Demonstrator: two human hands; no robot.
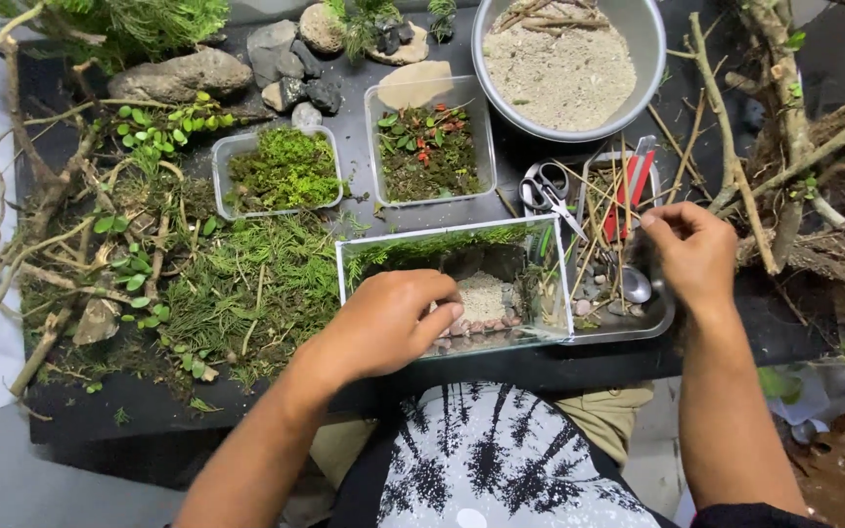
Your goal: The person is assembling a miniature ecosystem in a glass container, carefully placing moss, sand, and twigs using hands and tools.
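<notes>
Head view: glass tank (454, 284) at the table's near edge, sand and pebbles (481, 327) inside. Behind it: moss tub (281, 171), tub of red-leaved plants (430, 142), bowl of sand (564, 64). Scissors (545, 188) lie beside a metal tray (638, 318) (twigs, spoon). Left hand (388, 323) reaches into the tank, fingers curled, tips on the pebbles. Right hand (691, 254) over the tray, fingers pinched narrow; contents cannot be told.

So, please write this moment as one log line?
left hand: in glass tank, on pebbles | right hand: over metal tray, fingers pinched, content unclear | scissors: beside tray
</notes>
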